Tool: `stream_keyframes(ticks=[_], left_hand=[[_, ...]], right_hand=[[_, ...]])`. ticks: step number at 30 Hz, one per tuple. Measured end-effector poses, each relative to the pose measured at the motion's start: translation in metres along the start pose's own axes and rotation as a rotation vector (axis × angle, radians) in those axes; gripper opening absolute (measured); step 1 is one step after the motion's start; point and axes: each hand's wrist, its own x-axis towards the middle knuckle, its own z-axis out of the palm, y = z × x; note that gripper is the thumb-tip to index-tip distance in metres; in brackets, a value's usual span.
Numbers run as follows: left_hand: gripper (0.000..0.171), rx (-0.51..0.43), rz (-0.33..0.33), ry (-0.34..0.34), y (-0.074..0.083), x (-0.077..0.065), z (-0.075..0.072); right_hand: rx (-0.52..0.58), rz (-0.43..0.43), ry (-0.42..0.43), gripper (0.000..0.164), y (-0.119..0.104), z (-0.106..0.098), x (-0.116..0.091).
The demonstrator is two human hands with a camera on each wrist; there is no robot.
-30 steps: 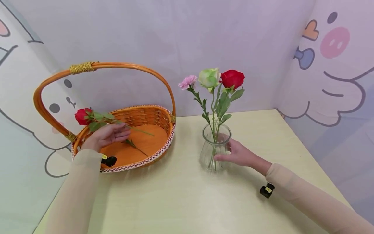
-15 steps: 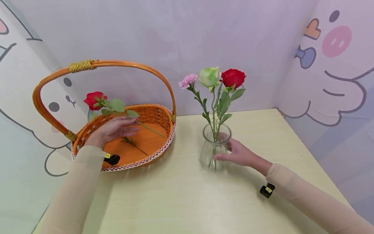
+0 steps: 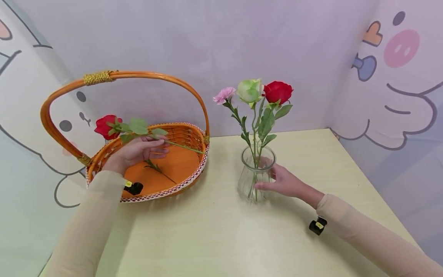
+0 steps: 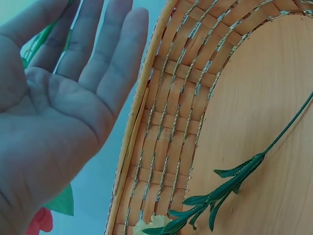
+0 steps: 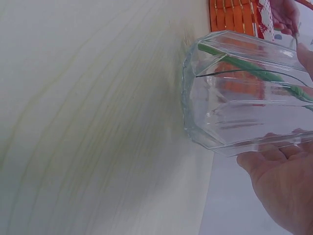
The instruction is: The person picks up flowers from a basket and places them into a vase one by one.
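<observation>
My left hand (image 3: 140,151) pinches the stem of a red rose (image 3: 108,127) above the basket (image 3: 188,184). The bloom points left, and the leafy stem slants down to the right across the basket's opening. In the left wrist view, the hand (image 4: 63,107) partly hides that stem. My right hand (image 3: 285,181) grips the side of a clear glass vase (image 3: 246,181), which stands on the table. Standing in the vase are a pink carnation (image 3: 225,95), a pale green rose (image 3: 250,91) and another red rose (image 3: 278,92). Stem ends show through the glass (image 5: 234,117).
Inside the orange wicker basket lies a leafy green stem (image 3: 155,168); a pale bloom (image 4: 150,226) shows at its end in the left wrist view. The basket's tall arched handle (image 3: 152,75) rises over it. A cloth backdrop (image 3: 180,42) stands behind the table (image 3: 214,234).
My left hand has lifted the red rose and moved slightly right, with its stem now reaching the basket's right rim. The right hand and vase have stayed in place.
</observation>
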Motion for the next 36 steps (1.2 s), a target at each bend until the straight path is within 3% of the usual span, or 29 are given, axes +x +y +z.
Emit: stream_keyframes(ticks=[9,19,28,36], left_hand=[[0.024,0.079,0.019,0.031,-0.001,0.005,0.021],[0.029,0.195,0.049,-0.037,0.002,0.013,0.045],[0.014,0.127,0.157,-0.135,0.008,0.02,0.074],[0.024,0.068,0.238,-0.235,0.019,0.025,0.105]], right_hand=[[-0.005,-0.003,0.001,0.091,0.001,0.001,0.0],[-0.009,-0.005,0.005,0.091,0.002,0.0,0.0],[-0.018,-0.017,0.009,0.09,0.006,-0.001,0.001],[-0.004,-0.004,0.007,0.092,0.002,0.0,0.001]])
